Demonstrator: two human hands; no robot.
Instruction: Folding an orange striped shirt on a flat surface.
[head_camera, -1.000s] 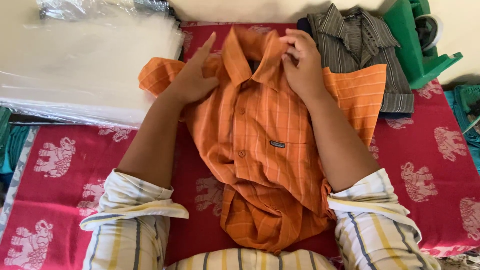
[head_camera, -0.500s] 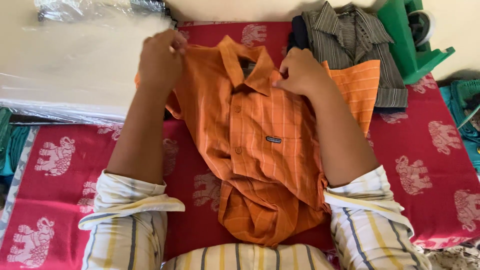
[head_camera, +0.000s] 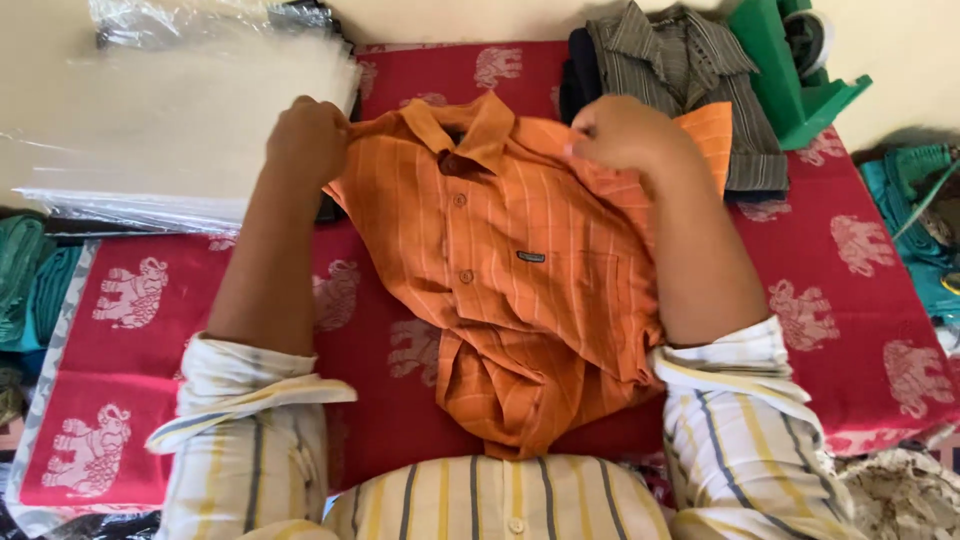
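One orange checked shirt (head_camera: 500, 280) lies front-up in the middle of the red elephant-print cloth (head_camera: 860, 290), collar far, hem bunched near the person. The left hand (head_camera: 308, 140) is closed on its left shoulder and the right hand (head_camera: 625, 135) pinches the right shoulder, so the shoulders look mid-straightening; next, both sides need even tension. Clear plastic bags (head_camera: 180, 120) lie far left, a striped grey shirt (head_camera: 680, 60) far right.

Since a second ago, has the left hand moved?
Yes. The left hand has slid off the orange shirt towards the stack of clear plastic bags.
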